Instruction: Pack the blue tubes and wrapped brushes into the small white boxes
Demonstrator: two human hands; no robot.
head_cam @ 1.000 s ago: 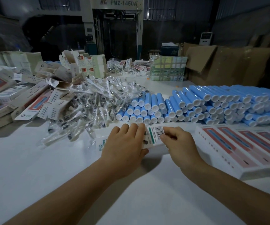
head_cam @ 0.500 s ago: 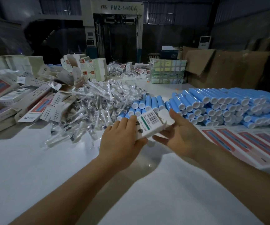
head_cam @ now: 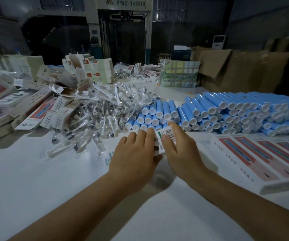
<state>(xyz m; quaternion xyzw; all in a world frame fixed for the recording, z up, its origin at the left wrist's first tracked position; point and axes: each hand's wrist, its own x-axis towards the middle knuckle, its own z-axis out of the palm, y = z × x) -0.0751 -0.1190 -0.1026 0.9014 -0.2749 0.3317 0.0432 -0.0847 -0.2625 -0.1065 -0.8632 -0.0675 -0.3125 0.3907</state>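
At 9 o'clock, flat printed cardboard cartons (head_cam: 36, 110) lie jumbled in a loose heap on the smooth white table (head_cam: 36, 180). Toward 11 o'clock, a tangled pile of wrapped brushes (head_cam: 95, 115) in crinkly clear plastic spreads across the table. At centre, the left hand (head_cam: 135, 159) curls its fingers round the left edge of a small white box (head_cam: 164, 138), a slim cardboard carton with a barcode and green stripe, held just above the table. The right hand (head_cam: 178, 146) grips the same box from the right, thumb on top beside the barcode. Just beyond the box at 12 o'clock, blue tubes (head_cam: 227, 112), smooth cylinders with round white caps, lie stacked in rows running to 2 o'clock. At 3 o'clock, long white packs (head_cam: 261, 159) with red panels lie side by side.
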